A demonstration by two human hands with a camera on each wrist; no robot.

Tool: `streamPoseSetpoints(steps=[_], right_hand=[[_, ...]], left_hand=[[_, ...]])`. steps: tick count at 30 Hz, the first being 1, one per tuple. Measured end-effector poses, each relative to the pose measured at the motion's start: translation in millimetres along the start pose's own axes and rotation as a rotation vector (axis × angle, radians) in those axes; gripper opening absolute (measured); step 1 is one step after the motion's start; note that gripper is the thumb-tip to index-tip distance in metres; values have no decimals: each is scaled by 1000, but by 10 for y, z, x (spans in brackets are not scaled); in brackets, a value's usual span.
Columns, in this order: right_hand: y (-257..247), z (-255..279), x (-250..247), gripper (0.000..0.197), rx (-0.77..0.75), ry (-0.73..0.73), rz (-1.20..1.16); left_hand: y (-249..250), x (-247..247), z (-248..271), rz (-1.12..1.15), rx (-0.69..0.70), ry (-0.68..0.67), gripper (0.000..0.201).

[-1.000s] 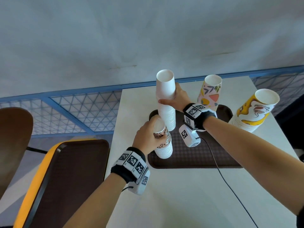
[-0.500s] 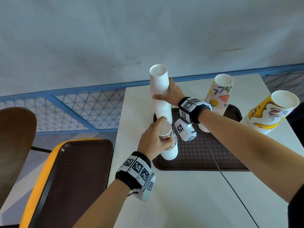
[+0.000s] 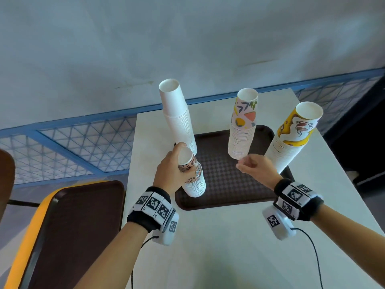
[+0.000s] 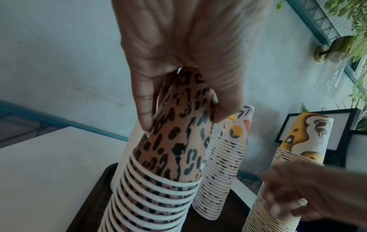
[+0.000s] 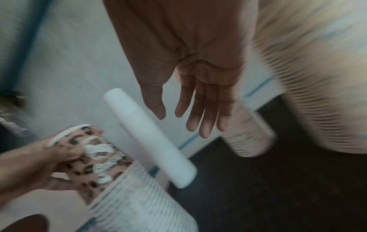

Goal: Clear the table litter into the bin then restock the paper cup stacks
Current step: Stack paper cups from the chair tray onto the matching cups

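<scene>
Left hand (image 3: 173,170) grips top of leopard stack (image 3: 192,178) at tray's (image 3: 225,197) front-left corner. Right hand (image 3: 255,168) free, fingers loose, holds nothing. White stack (image 3: 179,119) leans, unsupported; risk: bump or tray nudge topples it.

Black wristbands (image 3: 149,221) with white square-code tiles, white camera pods (image 3: 278,225), thin black cables (image 3: 314,259).

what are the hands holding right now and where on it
The left hand grips the leopard-print cup stack around its top cup, just below the rim. The right hand holds nothing.
</scene>
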State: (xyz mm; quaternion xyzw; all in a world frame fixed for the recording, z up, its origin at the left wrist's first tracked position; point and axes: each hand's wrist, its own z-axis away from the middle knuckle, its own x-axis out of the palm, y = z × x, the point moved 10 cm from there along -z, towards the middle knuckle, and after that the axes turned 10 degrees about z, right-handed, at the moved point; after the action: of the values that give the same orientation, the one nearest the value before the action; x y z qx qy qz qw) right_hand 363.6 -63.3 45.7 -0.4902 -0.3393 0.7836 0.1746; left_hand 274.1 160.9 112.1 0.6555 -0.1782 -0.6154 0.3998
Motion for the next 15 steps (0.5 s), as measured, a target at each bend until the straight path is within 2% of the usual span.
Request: streamPoseSetpoints(steps=[3,6,8,11,13,15], right_hand=[[967,216,-401,26,280,165,-17],[1399,380,-786,52,404,358,-114],[1338,357,-901,76,374,371,-141],[1062,173,-929,103,253,297,-65],[940,67,-891,106,223,267,-38],[908,22,-856,98,255,280,-73]], left_hand=[[1,2,-1,-2,-1,9,61],[6,8,5,-3,-5,6,62],[12,5,8,-5,-7,1,62],[14,-3,15,-4,-13,0,63],[20,-12,22,-4,-16,8,64],[35,-16,31,1,-16,12,63]])
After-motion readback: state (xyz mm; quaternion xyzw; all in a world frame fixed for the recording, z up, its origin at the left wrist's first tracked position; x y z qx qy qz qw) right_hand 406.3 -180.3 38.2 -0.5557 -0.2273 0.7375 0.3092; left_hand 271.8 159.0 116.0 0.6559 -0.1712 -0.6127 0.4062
